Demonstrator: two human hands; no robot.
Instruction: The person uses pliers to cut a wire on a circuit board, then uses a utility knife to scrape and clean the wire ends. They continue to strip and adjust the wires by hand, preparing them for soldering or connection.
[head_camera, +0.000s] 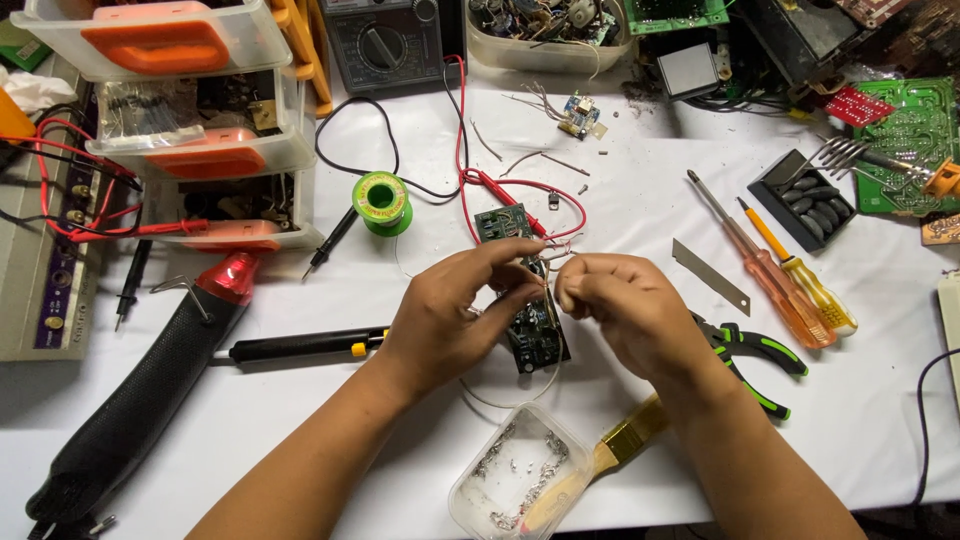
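On the far left of the white bench (300, 420) lies a black hot-air tool with a red nozzle end (150, 370), below a stack of clear drawers with orange handles (190, 120). A black soldering iron (305, 346) lies just right of it, and a green solder spool (381, 203) stands further back. The left hand (445, 315) is pinched, thumb and fingertips closed on a thin wire end above the small dark circuit board (525, 300), which rests on the bench at centre, between both hands. The right hand (625, 310) is curled narrow, fingertips meeting those of the left hand over the board's upper half; what it grips cannot be told. In front of the hands sits a clear plastic tray (515, 480) holding metal bits, with a brush (625, 440) resting across it. Green-handled pliers (760, 365) lie just right of the right hand. Further right lie a loose blade (710, 277) and two screwdrivers (790, 280).
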